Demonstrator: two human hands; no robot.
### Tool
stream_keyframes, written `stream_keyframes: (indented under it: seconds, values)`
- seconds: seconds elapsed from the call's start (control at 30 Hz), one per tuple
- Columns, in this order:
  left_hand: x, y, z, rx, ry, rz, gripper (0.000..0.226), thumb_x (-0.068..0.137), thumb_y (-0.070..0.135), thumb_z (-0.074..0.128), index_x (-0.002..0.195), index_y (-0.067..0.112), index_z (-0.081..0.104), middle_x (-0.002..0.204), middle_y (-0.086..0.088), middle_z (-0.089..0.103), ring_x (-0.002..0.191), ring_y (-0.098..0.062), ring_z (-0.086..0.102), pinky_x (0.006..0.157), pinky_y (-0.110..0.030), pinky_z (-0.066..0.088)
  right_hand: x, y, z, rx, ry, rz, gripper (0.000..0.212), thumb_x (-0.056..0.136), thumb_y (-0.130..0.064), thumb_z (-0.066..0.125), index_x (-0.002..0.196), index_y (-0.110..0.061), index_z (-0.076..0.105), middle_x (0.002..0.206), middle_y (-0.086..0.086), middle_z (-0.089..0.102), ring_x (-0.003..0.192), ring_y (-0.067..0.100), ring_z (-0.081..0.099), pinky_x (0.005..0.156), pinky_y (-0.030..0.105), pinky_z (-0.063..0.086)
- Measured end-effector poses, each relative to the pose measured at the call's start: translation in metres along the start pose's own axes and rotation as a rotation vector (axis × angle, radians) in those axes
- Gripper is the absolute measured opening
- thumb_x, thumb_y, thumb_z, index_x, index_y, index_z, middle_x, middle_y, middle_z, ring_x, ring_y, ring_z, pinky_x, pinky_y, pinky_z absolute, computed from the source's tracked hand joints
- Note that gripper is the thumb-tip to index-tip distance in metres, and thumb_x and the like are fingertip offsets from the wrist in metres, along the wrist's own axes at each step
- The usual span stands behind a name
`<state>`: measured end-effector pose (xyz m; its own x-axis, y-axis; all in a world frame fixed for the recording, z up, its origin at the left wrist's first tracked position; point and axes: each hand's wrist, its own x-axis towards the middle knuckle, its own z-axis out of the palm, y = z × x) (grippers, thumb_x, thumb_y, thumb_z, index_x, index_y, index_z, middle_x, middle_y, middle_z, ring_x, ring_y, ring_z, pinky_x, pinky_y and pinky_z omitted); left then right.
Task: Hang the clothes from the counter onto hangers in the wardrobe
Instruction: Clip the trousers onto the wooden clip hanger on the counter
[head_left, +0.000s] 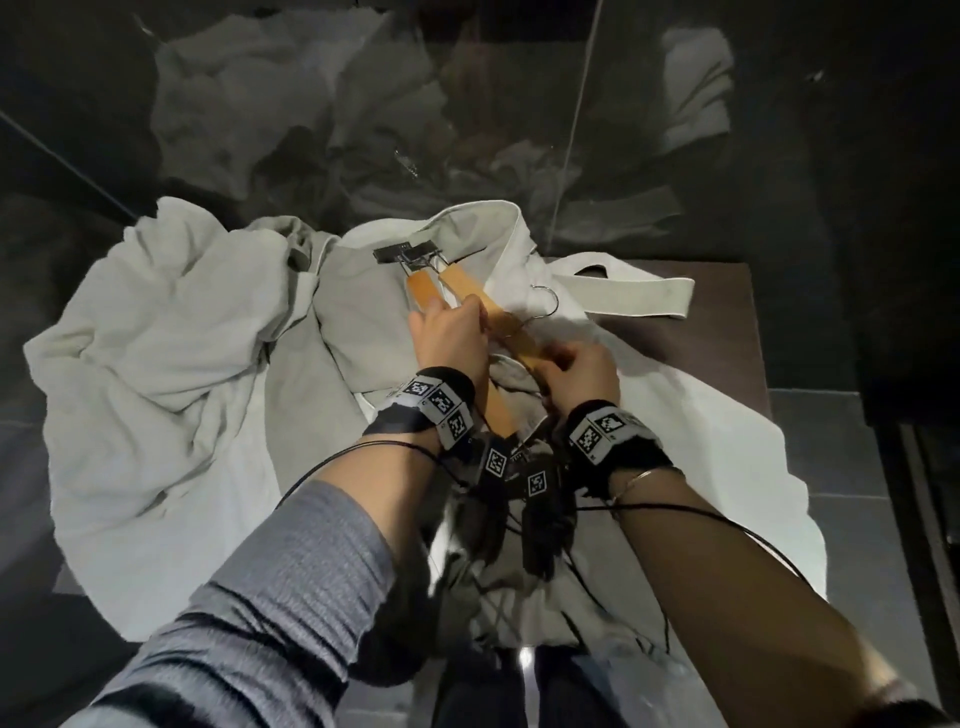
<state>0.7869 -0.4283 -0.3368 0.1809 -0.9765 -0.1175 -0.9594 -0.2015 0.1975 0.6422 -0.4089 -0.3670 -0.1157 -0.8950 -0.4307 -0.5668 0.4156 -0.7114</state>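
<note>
Both hands, left hand (451, 338) and right hand (579, 371), are gripping wooden hangers (470, 301) above pale clothes (171, 332) covering the dark desk (727, 312), glossy black wall (831, 130) reflecting behind.

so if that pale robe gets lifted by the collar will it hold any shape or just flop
Probably flop: the pale robe lies in soft folds and creases on the counter. It looks thick, so likely fairly heavy for cloth. Its loose belt may dangle, while the wooden hanger both hands grip looks rigid.

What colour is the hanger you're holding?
Light orange-brown wood, with a silver metal hook; wooden hanger shows in the head view.
</note>
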Motion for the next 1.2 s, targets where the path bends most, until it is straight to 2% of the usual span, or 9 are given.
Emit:
stream_keyframes:
  seconds: [0.17, 0.3, 0.5, 0.6, 0.67, 0.87, 1.0, 1.07, 1.2]
  values:
    - [-0.007, -0.011, 0.007, 0.078, -0.126, 0.078, 0.018, 0.091, 0.026, 0.055, 0.102, 0.024, 0.069, 0.1, -0.001, 0.069, 0.112, -0.027, 0.043, 0.089, -0.039, 0.027, 0.001, 0.009, 0.006, -0.02, -0.021, 0.043, 0.025, 0.081, -0.025, 0.068, 0.104, -0.016, 0.072, 0.103, 0.006, 0.073, 0.099, 0.026, 0.066, 0.089, 0.035, 0.052]
    - [-0.014, -0.016, 0.008, -0.019, -0.06, 0.025, 0.024, 0.093, 0.018, 0.052, 0.1, 0.026, 0.073, 0.098, 0.003, 0.069, 0.105, -0.027, 0.043, 0.082, -0.037, 0.028, -0.003, 0.011, 0.01, -0.033, -0.019, 0.045, 0.024, 0.082, -0.025, 0.069, 0.104, -0.016, 0.07, 0.102, 0.006, 0.072, 0.098, 0.026, 0.065, 0.085, 0.032, 0.049]
    - [-0.011, -0.014, -0.001, -0.328, 0.032, -0.06, 0.018, 0.092, 0.024, 0.057, 0.09, 0.02, 0.074, 0.098, -0.002, 0.071, 0.101, -0.027, 0.047, 0.085, -0.036, 0.033, -0.006, 0.011, -0.004, -0.058, -0.024, 0.068, 0.02, 0.083, -0.022, 0.068, 0.101, -0.013, 0.071, 0.101, 0.008, 0.072, 0.099, 0.026, 0.065, 0.092, 0.036, 0.05]
    - [-0.01, -0.011, -0.013, -0.295, 0.071, -0.009, 0.017, 0.092, 0.025, 0.057, 0.088, 0.017, 0.071, 0.097, -0.004, 0.069, 0.1, -0.027, 0.048, 0.084, -0.036, 0.036, -0.011, 0.005, -0.016, -0.075, -0.01, 0.061, 0.02, 0.083, -0.024, 0.068, 0.101, -0.013, 0.071, 0.101, 0.008, 0.072, 0.098, 0.026, 0.065, 0.09, 0.034, 0.05]
    - [-0.018, -0.013, -0.019, -0.202, 0.071, 0.031, 0.018, 0.094, 0.027, 0.055, 0.091, 0.017, 0.07, 0.096, -0.003, 0.067, 0.097, -0.025, 0.048, 0.08, -0.034, 0.033, -0.013, -0.004, -0.029, -0.05, 0.092, 0.03, 0.022, 0.079, -0.024, 0.068, 0.099, -0.013, 0.072, 0.1, 0.009, 0.072, 0.098, 0.026, 0.065, 0.087, 0.031, 0.05]
    - [-0.038, -0.029, -0.052, -0.099, 0.026, -0.016, 0.018, 0.095, 0.018, 0.053, 0.095, 0.021, 0.071, 0.1, -0.004, 0.069, 0.104, -0.028, 0.047, 0.08, -0.036, 0.033, -0.005, -0.036, -0.077, 0.019, 0.384, 0.089, 0.033, 0.085, -0.019, 0.058, 0.118, -0.013, 0.057, 0.121, 0.014, 0.06, 0.117, 0.032, 0.054, 0.099, 0.035, 0.041]
    - [-0.05, -0.026, -0.089, -0.075, 0.025, -0.067, 0.019, 0.087, 0.02, 0.058, 0.105, 0.022, 0.065, 0.114, -0.004, 0.059, 0.114, -0.029, 0.044, 0.087, -0.04, 0.035, -0.003, -0.058, -0.112, -0.209, 0.412, 0.172, 0.025, 0.088, -0.026, 0.052, 0.111, -0.027, 0.061, 0.138, 0.011, 0.042, 0.13, 0.031, 0.038, 0.108, 0.041, 0.03]
    - [-0.058, -0.016, -0.108, -0.144, 0.034, -0.111, 0.034, 0.075, 0.03, 0.066, 0.106, 0.019, 0.056, 0.115, -0.004, 0.052, 0.114, -0.028, 0.045, 0.089, -0.041, 0.034, -0.006, -0.065, -0.132, -0.375, 0.395, 0.151, 0.023, 0.087, -0.031, 0.053, 0.108, -0.032, 0.063, 0.148, 0.007, 0.031, 0.14, 0.029, 0.024, 0.113, 0.045, 0.02]
    - [-0.07, 0.012, -0.156, -0.343, 0.165, -0.068, 0.031, 0.073, 0.036, 0.059, 0.093, 0.016, 0.046, 0.099, -0.001, 0.048, 0.101, -0.025, 0.047, 0.085, -0.038, 0.03, -0.018, -0.086, -0.174, -0.426, 0.447, -0.036, 0.048, 0.089, -0.021, 0.055, 0.135, -0.014, 0.044, 0.153, 0.012, 0.024, 0.139, 0.031, 0.028, 0.111, 0.044, 0.029]
